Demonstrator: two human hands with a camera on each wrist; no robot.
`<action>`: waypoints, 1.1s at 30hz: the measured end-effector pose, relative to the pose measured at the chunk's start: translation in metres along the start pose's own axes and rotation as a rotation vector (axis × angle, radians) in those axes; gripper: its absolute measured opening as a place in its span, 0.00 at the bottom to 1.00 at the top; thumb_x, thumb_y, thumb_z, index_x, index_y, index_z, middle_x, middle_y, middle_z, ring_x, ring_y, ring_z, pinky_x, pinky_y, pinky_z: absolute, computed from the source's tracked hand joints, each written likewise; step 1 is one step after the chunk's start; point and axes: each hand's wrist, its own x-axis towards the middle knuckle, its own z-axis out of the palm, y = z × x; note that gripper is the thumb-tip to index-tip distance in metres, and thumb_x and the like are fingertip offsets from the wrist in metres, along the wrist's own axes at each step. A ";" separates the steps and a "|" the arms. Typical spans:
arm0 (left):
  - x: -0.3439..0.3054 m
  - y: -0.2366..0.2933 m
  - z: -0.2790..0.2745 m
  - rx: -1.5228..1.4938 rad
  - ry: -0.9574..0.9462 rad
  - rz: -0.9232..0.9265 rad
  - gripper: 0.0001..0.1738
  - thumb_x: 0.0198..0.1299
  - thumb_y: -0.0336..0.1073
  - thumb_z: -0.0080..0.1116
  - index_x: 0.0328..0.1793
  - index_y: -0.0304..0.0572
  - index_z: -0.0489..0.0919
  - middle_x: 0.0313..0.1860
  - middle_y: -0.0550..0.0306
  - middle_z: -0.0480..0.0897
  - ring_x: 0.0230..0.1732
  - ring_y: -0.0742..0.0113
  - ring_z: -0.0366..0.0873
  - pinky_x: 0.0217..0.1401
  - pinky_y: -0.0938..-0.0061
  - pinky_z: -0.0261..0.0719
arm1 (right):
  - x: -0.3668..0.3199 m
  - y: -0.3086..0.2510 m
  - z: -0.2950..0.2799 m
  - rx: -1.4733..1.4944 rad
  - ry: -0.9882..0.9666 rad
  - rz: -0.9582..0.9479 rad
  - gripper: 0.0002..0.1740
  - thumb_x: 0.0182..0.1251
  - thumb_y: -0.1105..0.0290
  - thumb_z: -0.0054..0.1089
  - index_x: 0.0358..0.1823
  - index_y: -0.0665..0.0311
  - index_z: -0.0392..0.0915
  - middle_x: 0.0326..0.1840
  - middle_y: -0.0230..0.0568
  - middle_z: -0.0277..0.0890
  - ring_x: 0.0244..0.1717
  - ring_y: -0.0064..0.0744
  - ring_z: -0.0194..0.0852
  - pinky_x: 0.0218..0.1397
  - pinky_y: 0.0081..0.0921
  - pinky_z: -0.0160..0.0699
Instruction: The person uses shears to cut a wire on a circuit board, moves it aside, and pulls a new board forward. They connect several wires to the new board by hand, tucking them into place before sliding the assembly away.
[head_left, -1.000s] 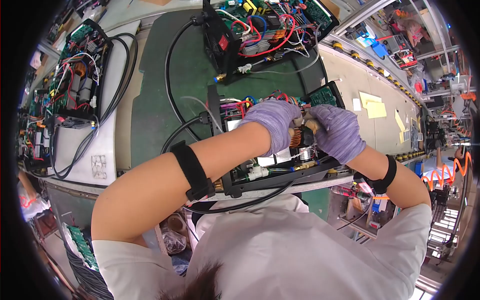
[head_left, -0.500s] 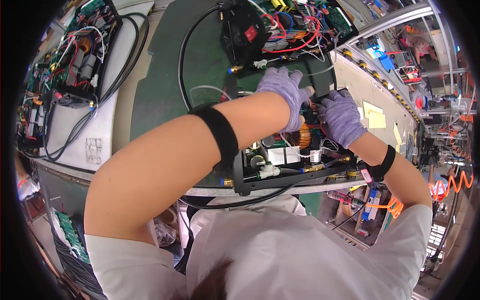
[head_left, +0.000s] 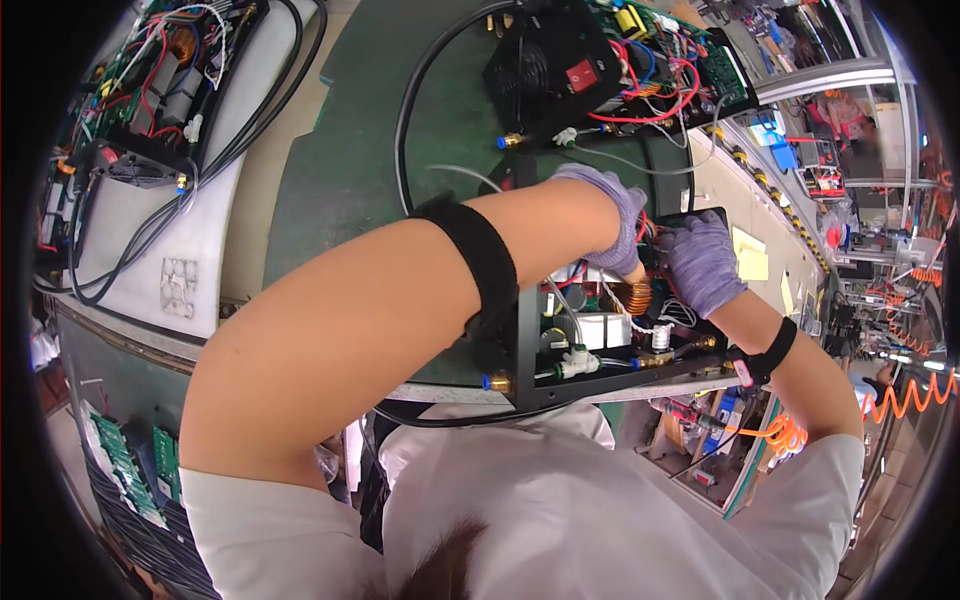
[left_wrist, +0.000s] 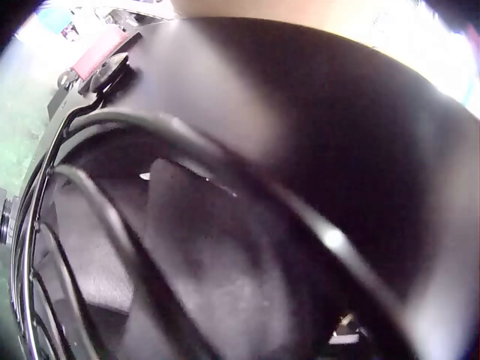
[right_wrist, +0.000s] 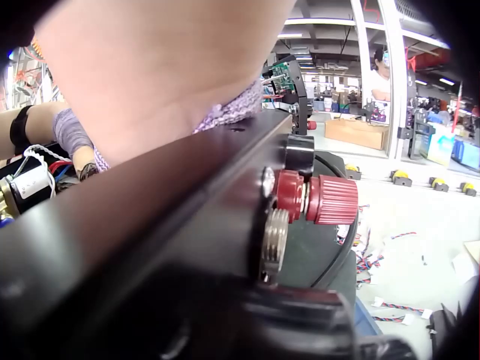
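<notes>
An open black electronic unit (head_left: 600,371) sits on the bench edge before the person, with a copper coil (head_left: 640,298), a white valve fitting (head_left: 577,361) and brass fittings. My left hand (head_left: 612,222), in a purple glove, reaches over it, fingers bent down beside the coil and partly hidden by the hand itself. At the far right end my right hand (head_left: 705,265), also gloved, bends its fingers over wires near a circuit board; I cannot tell what they hold. A fan guard (left_wrist: 112,217) fills the left wrist view. A red terminal knob (right_wrist: 334,200) projects from the black panel (right_wrist: 150,187) in the right wrist view.
A second open unit with a red rocker switch (head_left: 581,76) stands behind on the green mat (head_left: 350,190). More units and black cables (head_left: 262,120) lie at the left on a white board (head_left: 225,235). Yellow paper (head_left: 750,255) is at the right.
My left hand parted from the right, spread over the unit's far side, then came down by the coil. The right hand stayed near the right end. The head view has shifted, moving both units rightward.
</notes>
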 end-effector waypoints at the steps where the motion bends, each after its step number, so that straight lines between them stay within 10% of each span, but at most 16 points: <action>1: 0.000 -0.001 0.001 0.000 0.003 0.002 0.56 0.46 0.68 0.65 0.79 0.50 0.60 0.68 0.42 0.72 0.63 0.41 0.76 0.62 0.52 0.77 | 0.001 0.000 0.001 -0.011 -0.018 0.019 0.12 0.63 0.62 0.55 0.43 0.54 0.84 0.43 0.35 0.85 0.54 0.34 0.78 0.64 0.39 0.65; 33: 0.005 -0.006 0.005 -0.007 0.014 0.066 0.53 0.48 0.66 0.64 0.76 0.46 0.64 0.66 0.44 0.73 0.62 0.45 0.77 0.59 0.51 0.78 | 0.006 0.001 0.005 0.090 -0.104 0.015 0.12 0.52 0.61 0.63 0.39 0.48 0.86 0.41 0.32 0.85 0.58 0.39 0.74 0.65 0.44 0.65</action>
